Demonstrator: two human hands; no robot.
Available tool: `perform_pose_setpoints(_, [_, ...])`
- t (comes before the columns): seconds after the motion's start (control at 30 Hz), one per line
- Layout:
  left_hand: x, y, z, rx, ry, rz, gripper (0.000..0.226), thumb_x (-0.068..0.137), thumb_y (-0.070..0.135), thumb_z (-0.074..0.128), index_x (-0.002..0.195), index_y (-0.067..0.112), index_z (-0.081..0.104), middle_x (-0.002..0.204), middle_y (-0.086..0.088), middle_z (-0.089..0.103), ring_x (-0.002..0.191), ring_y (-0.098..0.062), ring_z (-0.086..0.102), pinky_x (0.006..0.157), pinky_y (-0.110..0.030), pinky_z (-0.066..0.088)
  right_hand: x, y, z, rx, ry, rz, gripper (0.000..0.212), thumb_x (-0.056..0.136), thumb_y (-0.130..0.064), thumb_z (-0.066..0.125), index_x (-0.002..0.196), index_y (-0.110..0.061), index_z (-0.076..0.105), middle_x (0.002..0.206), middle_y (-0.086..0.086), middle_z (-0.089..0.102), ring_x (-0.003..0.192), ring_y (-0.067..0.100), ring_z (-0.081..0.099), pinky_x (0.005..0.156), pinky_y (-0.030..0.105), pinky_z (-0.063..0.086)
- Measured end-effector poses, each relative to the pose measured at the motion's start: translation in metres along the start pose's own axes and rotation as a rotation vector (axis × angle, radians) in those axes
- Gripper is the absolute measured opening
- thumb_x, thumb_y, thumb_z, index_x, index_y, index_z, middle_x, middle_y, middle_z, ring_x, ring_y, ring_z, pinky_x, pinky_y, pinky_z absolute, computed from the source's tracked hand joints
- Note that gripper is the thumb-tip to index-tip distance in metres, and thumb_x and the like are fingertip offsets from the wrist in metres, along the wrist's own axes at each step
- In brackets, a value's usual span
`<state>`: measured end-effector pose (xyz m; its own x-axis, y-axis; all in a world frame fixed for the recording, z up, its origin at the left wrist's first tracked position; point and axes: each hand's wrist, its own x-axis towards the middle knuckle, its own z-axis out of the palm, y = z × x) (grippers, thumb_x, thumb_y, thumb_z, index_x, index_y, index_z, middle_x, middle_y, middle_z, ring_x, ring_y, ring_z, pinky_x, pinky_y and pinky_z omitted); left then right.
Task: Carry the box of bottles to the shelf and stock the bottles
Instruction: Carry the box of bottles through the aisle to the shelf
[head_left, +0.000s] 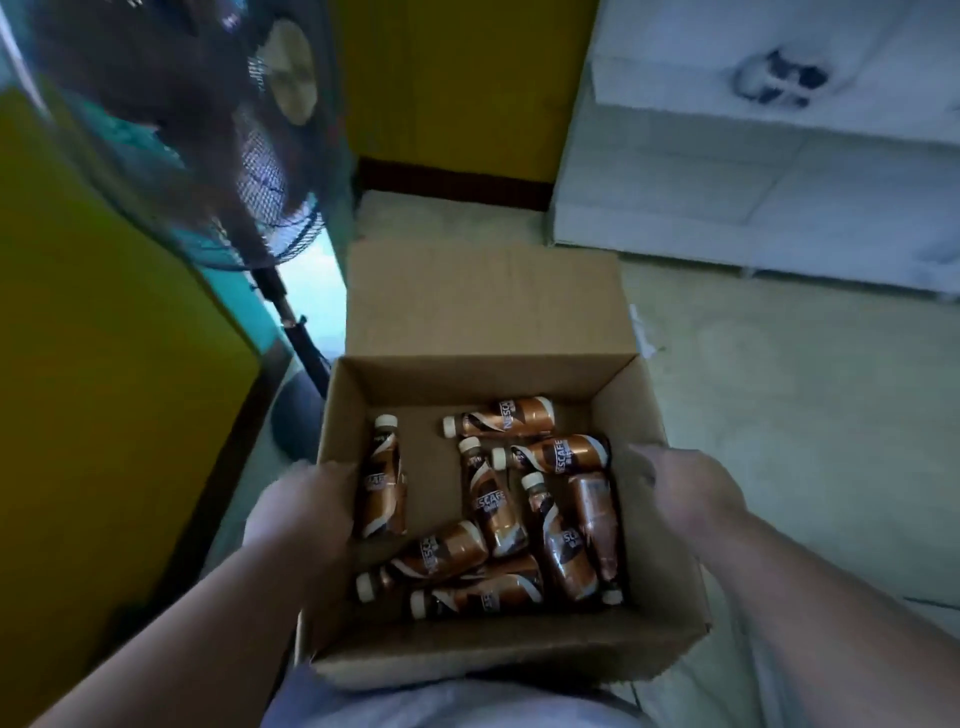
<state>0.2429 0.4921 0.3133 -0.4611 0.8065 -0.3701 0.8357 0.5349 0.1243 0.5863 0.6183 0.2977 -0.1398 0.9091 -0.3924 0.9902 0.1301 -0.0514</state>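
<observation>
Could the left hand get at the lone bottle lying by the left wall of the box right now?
Probably not yet: the left hand grips the box wall beside that bottle; nothing covers it, but letting go leaves only the right hand.

left hand (301, 512) clasping, right hand (685, 493) clasping, forearms outstretched

We can't see the fingers of the left hand (301, 512) or right hand (685, 493), they're tucked behind the walls of the cardboard box (488, 649), and both hands are smeared by motion blur anyway. The standing fan (218, 130) is cut off by the top edge and blurry. One bottle (595, 519) hides its label text from us, plus the white furniture (779, 156) runs off the right edge, too soft to identify.
</observation>
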Motion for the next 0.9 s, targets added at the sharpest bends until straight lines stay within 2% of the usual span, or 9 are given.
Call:
perform_pose_setpoints(0.13, [0.051,0.085,-0.016,0.075,-0.036,0.261,0.023,0.087,0.016,0.047,0.096,0.036,0.055,0.093,0.004,0.058,0.081,-0.017,0.059,0.067,-0.033,0.051,0.002,0.067,-0.018,0.041,0.037,0.221,0.039,0.091,-0.024,0.049,0.130,-0.028,0.058,0.112,0.008,0.069,0.101,0.030,0.066,0.080,0.037,0.054])
perform_pose_setpoints(0.23, [0.095,0.142,-0.021,0.119,-0.068,0.414,0.040,0.085,0.019,0.045,0.119,0.035,0.056,0.116,0.000,0.061,0.104,-0.023,0.061,0.086,-0.039,0.052,0.008,0.099,-0.028,0.088,0.022,0.308,0.038,0.091,-0.024,0.049,0.127,-0.026,0.059,0.109,0.009,0.069,0.099,0.030,0.066,0.082,0.040,0.055])
perform_pose_setpoints(0.37, [0.163,0.217,-0.022,0.220,-0.134,0.549,0.060,0.082,0.019,0.048,0.140,0.033,0.045,0.131,-0.005,0.055,0.118,-0.025,0.055,0.099,-0.038,0.046,0.026,0.128,-0.047,0.142,0.014,0.419,0.032,0.092,-0.027,0.049,0.123,-0.022,0.058,0.104,0.009,0.068,0.094,0.028,0.067,0.079,0.039,0.056])
perform_pose_setpoints(0.6, [0.257,0.376,-0.048,0.298,-0.151,0.813,0.064,0.082,0.014,0.052,0.142,0.037,0.043,0.130,-0.008,0.056,0.116,-0.027,0.057,0.094,-0.038,0.050,0.065,0.168,-0.079,0.332,0.063,0.752,0.034,0.098,-0.029,0.043,0.129,-0.029,0.055,0.112,0.006,0.066,0.097,0.023,0.065,0.082,0.038,0.056])
perform_pose_setpoints(0.7, [0.274,0.442,-0.059,0.330,-0.146,0.924,0.063,0.085,0.013,0.052,0.144,0.034,0.041,0.135,-0.009,0.052,0.120,-0.028,0.054,0.096,-0.038,0.048,0.071,0.189,-0.092,0.346,0.115,0.847,0.035,0.098,-0.029,0.047,0.132,-0.029,0.053,0.112,0.006,0.067,0.097,0.023,0.065,0.078,0.033,0.054])
perform_pose_setpoints(0.9, [0.290,0.568,-0.052,0.365,-0.068,1.056,0.063,0.086,0.009,0.052,0.141,0.038,0.044,0.135,-0.005,0.056,0.112,-0.021,0.060,0.084,-0.032,0.053,0.103,0.259,-0.114,0.397,0.108,0.952,0.031,0.092,-0.027,0.055,0.123,-0.027,0.059,0.102,0.002,0.068,0.089,0.021,0.065,0.076,0.033,0.054])
